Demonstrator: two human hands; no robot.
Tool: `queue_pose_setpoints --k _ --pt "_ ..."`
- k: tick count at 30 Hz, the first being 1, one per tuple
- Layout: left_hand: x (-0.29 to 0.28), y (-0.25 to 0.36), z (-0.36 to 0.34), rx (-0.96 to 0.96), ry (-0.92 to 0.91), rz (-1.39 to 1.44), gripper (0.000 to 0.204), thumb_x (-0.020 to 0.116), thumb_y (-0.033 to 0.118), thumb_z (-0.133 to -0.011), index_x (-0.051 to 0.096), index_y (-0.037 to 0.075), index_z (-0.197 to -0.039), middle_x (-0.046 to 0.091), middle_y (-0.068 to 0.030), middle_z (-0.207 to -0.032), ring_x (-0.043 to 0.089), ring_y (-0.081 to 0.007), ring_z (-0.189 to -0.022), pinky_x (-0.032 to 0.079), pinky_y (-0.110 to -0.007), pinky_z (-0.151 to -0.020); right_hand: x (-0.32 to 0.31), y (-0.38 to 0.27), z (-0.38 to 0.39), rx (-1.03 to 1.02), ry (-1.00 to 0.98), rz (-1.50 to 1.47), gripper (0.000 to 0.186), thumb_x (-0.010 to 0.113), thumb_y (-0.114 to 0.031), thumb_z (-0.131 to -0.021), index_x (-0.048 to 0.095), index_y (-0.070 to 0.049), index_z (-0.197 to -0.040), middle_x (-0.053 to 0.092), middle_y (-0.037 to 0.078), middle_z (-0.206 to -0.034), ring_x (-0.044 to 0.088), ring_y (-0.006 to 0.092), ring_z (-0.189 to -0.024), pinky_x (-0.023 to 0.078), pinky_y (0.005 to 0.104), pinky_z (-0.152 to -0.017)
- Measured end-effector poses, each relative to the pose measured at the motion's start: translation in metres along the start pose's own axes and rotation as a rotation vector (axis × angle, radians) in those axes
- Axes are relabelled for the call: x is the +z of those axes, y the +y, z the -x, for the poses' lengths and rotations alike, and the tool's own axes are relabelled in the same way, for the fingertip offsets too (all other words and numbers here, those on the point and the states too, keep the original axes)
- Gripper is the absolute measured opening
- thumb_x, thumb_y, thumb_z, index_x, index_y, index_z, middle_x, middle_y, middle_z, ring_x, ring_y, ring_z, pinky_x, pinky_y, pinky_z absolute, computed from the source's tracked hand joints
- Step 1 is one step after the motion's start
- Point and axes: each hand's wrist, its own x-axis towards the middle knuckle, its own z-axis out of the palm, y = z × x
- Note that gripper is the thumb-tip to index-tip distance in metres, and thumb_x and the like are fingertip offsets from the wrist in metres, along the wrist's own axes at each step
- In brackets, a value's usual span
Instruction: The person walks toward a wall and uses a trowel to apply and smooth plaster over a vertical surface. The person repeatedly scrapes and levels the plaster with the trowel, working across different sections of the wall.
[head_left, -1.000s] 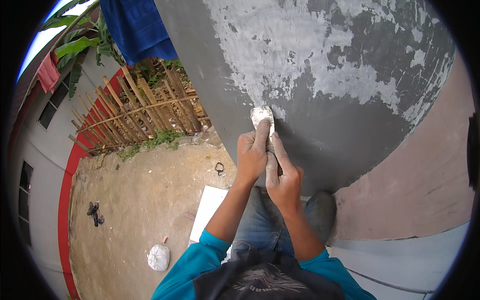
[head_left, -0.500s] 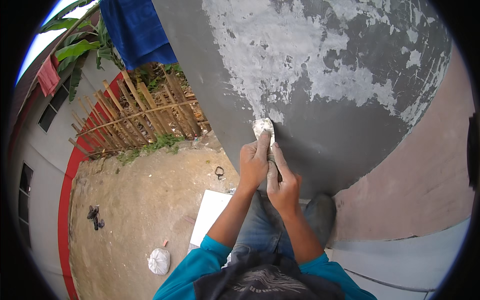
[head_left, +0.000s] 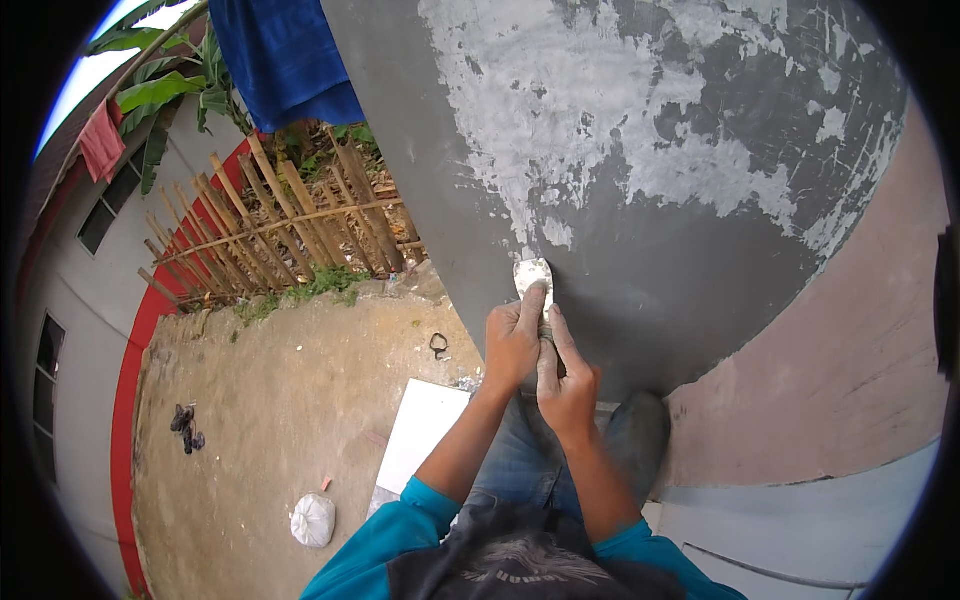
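A putty knife (head_left: 533,273) smeared with white lies with its blade against the dark grey wall (head_left: 640,300), just below a whitish patch (head_left: 560,110) with ragged edges. My left hand (head_left: 512,338) is closed on the tool, its thumb or a finger pressed along the back of the blade. Closed round the handle lower down is my right hand (head_left: 568,385), one finger stretched up along it. The fingers hide most of the handle. Both hands are dusted with pale powder.
Below left of the wall a white board (head_left: 420,430) lies beside my legs. A white bag (head_left: 313,521) and a dark bundle (head_left: 186,428) rest on the dirt ground. Behind stands a bamboo fence (head_left: 290,215); a blue cloth (head_left: 285,65) hangs near the wall's edge.
Both hands and the putty knife have slid a little downward along the wall, away from the lower tip of the whitish patch. The grip looks the same.
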Motion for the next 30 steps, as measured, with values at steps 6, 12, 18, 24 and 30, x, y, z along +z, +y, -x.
queue_pose_setpoints --k 6,12,18,24,30 --pt "0.0012 -0.0017 -0.0054 0.148 0.011 0.162 0.063 0.057 0.04 -0.114 0.064 -0.001 -0.066 0.051 0.0029 -0.057 0.042 -0.0057 -0.058 0.033 -0.033 -0.05 -0.0036 0.0073 -0.0003 0.159 -0.109 -0.042 0.044 0.061 0.0 -0.102 0.063 0.005 -0.146 0.078 0.028 -0.116 0.08 0.0258 -0.092 0.06 0.0349 -0.079" --pt "0.0011 -0.0056 0.0008 -0.048 -0.008 0.033 0.064 0.058 0.041 -0.113 0.063 -0.002 -0.067 0.052 0.0019 -0.057 0.044 -0.0067 -0.059 0.035 -0.035 -0.052 0.0005 0.0032 0.0027 -0.024 0.019 -0.032 0.046 0.061 0.0 -0.102 0.062 0.004 -0.148 0.078 0.027 -0.116 0.08 0.0248 -0.093 0.059 0.034 -0.08" --pt "0.001 -0.0007 -0.0025 0.13 -0.02 0.147 0.064 0.056 0.04 -0.114 0.064 0.0 -0.066 0.053 0.0033 -0.058 0.042 -0.005 -0.057 0.034 -0.032 -0.05 -0.0047 0.0034 0.002 0.181 -0.087 -0.061 0.045 0.061 0.0 -0.102 0.062 0.004 -0.147 0.077 0.028 -0.119 0.08 0.0329 -0.103 0.06 0.036 -0.085" --pt "0.0011 -0.0007 -0.0008 0.09 -0.014 0.053 0.063 0.056 0.042 -0.114 0.065 0.0 -0.067 0.053 0.0033 -0.058 0.045 -0.0055 -0.058 0.035 -0.032 -0.051 0.0 0.002 0.0034 0.072 -0.016 0.013 0.045 0.064 -0.002 -0.1 0.065 0.003 -0.145 0.077 0.028 -0.114 0.081 0.0347 -0.094 0.062 0.0386 -0.077" --pt "0.0083 -0.0076 -0.0026 0.126 -0.085 0.253 0.063 0.056 0.042 -0.114 0.065 0.0 -0.068 0.052 0.0034 -0.058 0.043 -0.0056 -0.058 0.035 -0.033 -0.051 -0.0044 0.0042 0.006 0.193 -0.053 0.041 0.046 0.063 0.0 -0.1 0.064 0.003 -0.145 0.077 0.029 -0.112 0.08 0.0371 -0.094 0.063 0.0398 -0.079"
